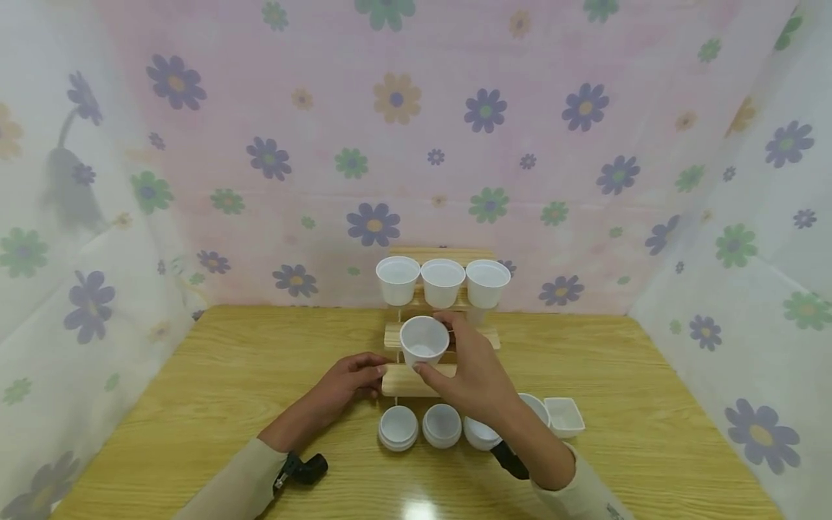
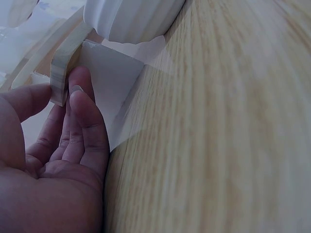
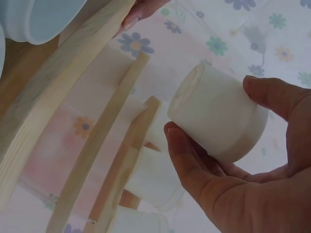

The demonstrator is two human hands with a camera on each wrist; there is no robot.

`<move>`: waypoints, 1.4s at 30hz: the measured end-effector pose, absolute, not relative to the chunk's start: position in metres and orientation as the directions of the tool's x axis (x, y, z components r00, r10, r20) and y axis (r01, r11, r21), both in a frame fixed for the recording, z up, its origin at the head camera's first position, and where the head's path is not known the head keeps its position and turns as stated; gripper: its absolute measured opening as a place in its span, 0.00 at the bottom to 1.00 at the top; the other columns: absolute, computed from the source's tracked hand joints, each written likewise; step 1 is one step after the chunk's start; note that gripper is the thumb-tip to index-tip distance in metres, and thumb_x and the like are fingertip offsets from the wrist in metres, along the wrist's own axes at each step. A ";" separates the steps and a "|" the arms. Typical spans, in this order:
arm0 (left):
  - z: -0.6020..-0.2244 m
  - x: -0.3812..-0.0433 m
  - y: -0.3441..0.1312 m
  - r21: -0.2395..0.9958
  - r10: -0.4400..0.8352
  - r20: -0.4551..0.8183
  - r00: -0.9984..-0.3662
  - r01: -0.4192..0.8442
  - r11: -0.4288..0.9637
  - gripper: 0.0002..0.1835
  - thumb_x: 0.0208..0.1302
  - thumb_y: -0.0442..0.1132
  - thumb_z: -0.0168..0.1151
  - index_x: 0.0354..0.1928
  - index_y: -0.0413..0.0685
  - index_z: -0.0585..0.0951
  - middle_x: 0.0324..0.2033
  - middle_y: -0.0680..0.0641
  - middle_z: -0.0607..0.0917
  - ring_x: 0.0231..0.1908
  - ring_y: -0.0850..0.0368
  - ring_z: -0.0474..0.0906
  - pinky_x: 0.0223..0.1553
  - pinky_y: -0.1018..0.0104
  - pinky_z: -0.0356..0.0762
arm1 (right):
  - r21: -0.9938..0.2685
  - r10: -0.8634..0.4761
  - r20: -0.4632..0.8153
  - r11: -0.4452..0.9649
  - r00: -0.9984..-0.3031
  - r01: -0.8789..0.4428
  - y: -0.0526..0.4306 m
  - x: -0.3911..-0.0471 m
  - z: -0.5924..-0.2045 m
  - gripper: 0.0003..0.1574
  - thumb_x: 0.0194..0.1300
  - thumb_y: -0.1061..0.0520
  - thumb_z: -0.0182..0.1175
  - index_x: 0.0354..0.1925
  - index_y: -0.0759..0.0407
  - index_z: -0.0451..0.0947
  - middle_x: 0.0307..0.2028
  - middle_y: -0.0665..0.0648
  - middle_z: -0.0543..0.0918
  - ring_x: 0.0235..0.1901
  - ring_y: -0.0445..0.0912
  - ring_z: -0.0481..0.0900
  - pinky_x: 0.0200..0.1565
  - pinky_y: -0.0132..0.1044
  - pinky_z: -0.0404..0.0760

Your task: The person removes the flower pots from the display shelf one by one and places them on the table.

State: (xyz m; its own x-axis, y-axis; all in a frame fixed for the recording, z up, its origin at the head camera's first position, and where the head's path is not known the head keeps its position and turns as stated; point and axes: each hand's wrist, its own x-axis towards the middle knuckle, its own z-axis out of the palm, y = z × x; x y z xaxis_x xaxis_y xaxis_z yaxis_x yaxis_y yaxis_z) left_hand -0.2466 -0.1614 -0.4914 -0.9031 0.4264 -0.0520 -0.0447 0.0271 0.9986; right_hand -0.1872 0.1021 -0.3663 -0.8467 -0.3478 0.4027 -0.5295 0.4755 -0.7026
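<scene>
My right hand [image 1: 477,372] holds a white plastic cup [image 1: 424,347] between thumb and fingers, its mouth upward, in front of a tiered wooden rack. In the right wrist view the cup [image 3: 218,111] is apart from the rack's boards [image 3: 102,141]. At the rack's left side my left hand [image 1: 351,379] pinches the end of the lowest board [image 1: 408,383]. The left wrist view has the thumb on one side of that board end [image 2: 60,73] and fingertips on the other. Three similar white cups [image 1: 443,284] stand in a row on the upper tier.
In front of the rack, small white pots [image 1: 398,430] stand on the wood-grain table [image 1: 273,361]; my right forearm partly covers some. A square white dish [image 1: 564,417] sits at their right. Behind is a flowered cloth backdrop [image 1: 429,130], with cloth at both sides.
</scene>
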 end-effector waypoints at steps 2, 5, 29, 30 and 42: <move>-0.492 -0.246 -0.162 0.999 0.432 -0.053 -0.901 -0.045 0.028 0.23 0.82 0.44 0.59 0.66 0.33 0.78 0.44 0.46 0.85 0.41 0.56 0.82 0.43 0.65 0.83 | -0.703 -0.342 0.404 0.477 -0.848 -0.527 0.104 -0.186 -0.367 0.45 0.61 0.60 0.79 0.71 0.61 0.68 0.58 0.58 0.81 0.56 0.51 0.83 0.54 0.47 0.86; -0.492 -0.246 -0.163 0.999 0.439 -0.050 -0.897 -0.041 0.030 0.23 0.82 0.45 0.59 0.66 0.33 0.78 0.43 0.46 0.85 0.41 0.55 0.81 0.43 0.65 0.83 | -0.701 -0.340 0.411 0.476 -0.846 -0.532 0.107 -0.184 -0.368 0.45 0.61 0.60 0.79 0.71 0.61 0.67 0.57 0.58 0.82 0.55 0.51 0.83 0.53 0.49 0.86; -0.491 -0.246 -0.161 0.999 0.423 -0.052 -0.905 -0.046 0.026 0.22 0.81 0.44 0.60 0.65 0.32 0.77 0.40 0.47 0.84 0.39 0.56 0.81 0.42 0.65 0.83 | -0.618 -0.315 0.451 0.564 -0.835 -0.547 0.145 -0.171 -0.377 0.49 0.61 0.58 0.79 0.73 0.64 0.66 0.58 0.55 0.81 0.54 0.48 0.83 0.55 0.49 0.85; -0.491 -0.246 -0.161 0.999 0.428 -0.047 -0.903 -0.039 0.026 0.23 0.81 0.44 0.60 0.65 0.32 0.77 0.40 0.47 0.84 0.39 0.55 0.81 0.42 0.65 0.83 | -0.615 -0.314 0.451 0.568 -0.835 -0.546 0.148 -0.171 -0.377 0.49 0.61 0.58 0.79 0.72 0.64 0.66 0.58 0.55 0.81 0.54 0.48 0.83 0.55 0.49 0.85; -0.489 -0.244 -0.161 0.999 0.433 -0.048 -0.900 -0.035 0.037 0.24 0.81 0.46 0.60 0.66 0.33 0.77 0.40 0.46 0.84 0.40 0.56 0.80 0.43 0.65 0.83 | -0.606 -0.282 0.449 0.600 -0.848 -0.521 0.162 -0.167 -0.379 0.45 0.59 0.60 0.80 0.69 0.64 0.69 0.55 0.55 0.82 0.52 0.48 0.83 0.54 0.51 0.85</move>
State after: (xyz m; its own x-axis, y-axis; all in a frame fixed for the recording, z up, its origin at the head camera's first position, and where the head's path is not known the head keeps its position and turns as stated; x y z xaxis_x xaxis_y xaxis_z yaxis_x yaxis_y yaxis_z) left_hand -0.2436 -0.1611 -0.4893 -0.9003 0.4326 -0.0478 -0.0352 0.0371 0.9987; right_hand -0.1674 0.1623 -0.3795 -0.8476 -0.2822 0.4495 -0.5215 0.6002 -0.6065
